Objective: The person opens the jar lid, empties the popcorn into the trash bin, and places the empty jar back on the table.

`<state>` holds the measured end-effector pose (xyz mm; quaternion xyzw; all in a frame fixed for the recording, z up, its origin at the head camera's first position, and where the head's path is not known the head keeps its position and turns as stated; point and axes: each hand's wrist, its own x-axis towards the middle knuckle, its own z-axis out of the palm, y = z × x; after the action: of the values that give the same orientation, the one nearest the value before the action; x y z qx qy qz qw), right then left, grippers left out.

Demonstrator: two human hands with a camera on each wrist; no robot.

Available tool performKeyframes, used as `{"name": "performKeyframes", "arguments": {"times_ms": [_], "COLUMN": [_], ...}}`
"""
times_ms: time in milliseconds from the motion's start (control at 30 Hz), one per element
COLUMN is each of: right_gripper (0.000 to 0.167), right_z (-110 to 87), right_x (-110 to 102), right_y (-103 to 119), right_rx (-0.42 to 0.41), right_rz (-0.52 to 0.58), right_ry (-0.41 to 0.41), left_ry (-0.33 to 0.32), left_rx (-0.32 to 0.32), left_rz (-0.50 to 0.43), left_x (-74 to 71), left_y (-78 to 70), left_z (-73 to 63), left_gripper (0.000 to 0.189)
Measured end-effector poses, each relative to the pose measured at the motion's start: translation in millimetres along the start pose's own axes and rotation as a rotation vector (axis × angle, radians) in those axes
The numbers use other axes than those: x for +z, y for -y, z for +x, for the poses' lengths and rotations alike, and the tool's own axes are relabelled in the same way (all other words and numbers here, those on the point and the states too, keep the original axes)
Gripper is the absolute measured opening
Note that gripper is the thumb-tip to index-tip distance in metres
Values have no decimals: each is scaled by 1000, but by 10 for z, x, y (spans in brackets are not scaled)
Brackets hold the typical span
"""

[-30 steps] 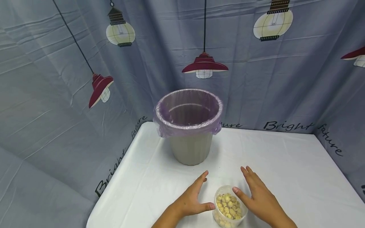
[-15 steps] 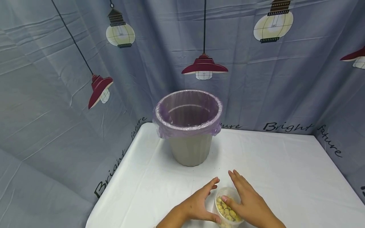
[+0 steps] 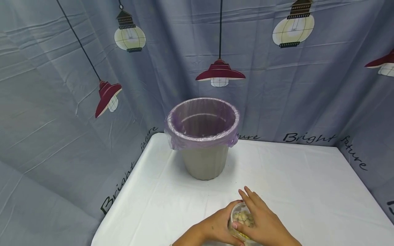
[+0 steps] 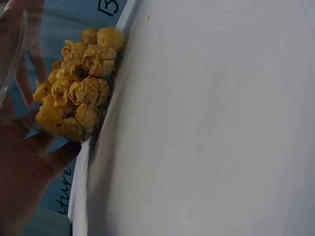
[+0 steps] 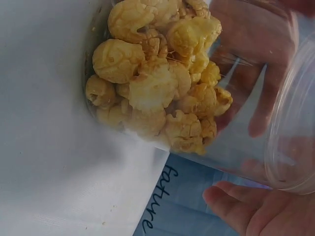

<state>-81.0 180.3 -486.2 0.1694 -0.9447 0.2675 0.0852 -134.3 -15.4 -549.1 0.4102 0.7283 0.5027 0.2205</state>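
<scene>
A clear, round plastic jar (image 3: 243,206) stands near the front of the table, partly filled with yellow popcorn (image 3: 243,217). My left hand (image 3: 220,223) grips its left side, fingers curling round the far side and thumb at the near side. In the left wrist view, the left fingers (image 4: 59,157) lie against the wall low down, near the popcorn (image 4: 78,83). On the right, my right hand (image 3: 261,218) has its fingers extended forward and its thumb over the jar's mouth. The right wrist view has the right fingertips (image 5: 221,196) just beside the jar's rim (image 5: 275,147).
Behind the jar, a grey bin (image 3: 204,162) lined with a purple bag (image 3: 201,141) stands on the white-covered table (image 3: 292,177). A grey-blue curtain (image 3: 261,95) with printed lamps hangs at the back and sides. Small crumbs (image 5: 103,222) dot the cloth.
Both hands have closed in on the jar from either side. The left hand moved right and took hold of it; the right hand moved left over its mouth.
</scene>
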Motion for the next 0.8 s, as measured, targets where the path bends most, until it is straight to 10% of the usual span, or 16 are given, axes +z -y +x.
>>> {"name": "performKeyframes", "arguments": {"times_ms": [800], "right_gripper": [85], "right_z": [48], "right_x": [-67], "right_y": [123], "right_rx": [-37], "right_rz": [-107], "right_ry": [22], "left_ry": [-59], "left_rx": [-13], "left_rz": [57], "left_x": [-32], "left_y": [-18], "left_z": [47], "left_gripper": [111]}}
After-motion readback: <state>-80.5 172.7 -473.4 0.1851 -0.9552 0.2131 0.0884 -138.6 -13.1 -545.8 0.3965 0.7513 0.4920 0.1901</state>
